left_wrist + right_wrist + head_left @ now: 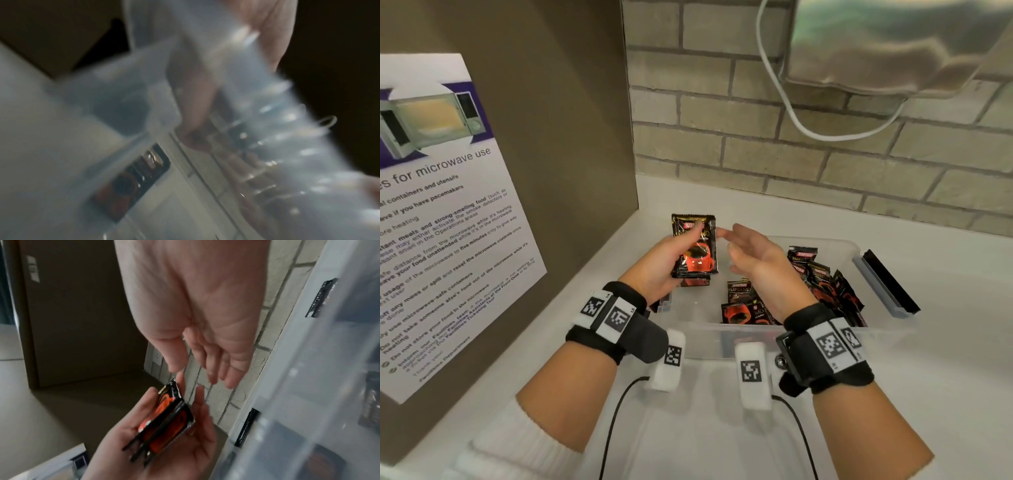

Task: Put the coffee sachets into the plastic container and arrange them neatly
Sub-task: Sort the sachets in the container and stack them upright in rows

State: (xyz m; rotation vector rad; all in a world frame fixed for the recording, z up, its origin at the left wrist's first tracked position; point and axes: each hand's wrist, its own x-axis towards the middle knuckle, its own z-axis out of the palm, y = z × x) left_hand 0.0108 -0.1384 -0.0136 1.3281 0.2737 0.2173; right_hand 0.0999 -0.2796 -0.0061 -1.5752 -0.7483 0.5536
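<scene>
Left of the plastic container (774, 337), the left hand (657, 263) holds a small stack of coffee sachets (694, 248), thumb curled over the front face and fingers behind, lifted above the container's left end. The stack stands nearly upright, long axis vertical, printed cup facing the camera, crimped top seal uppermost; the right wrist view shows several packets edge-on (162, 423). These packets look light, thin and glossy, so they probably slide against each other; I would grip across the flat faces near the middle rather than by the seals. Just right of the stack, the right hand (755, 255) hovers with fingers straight and loosely spread, holding nothing. Further right, inside the container, loose sachets (822, 277) lie jumbled at mixed angles.
</scene>
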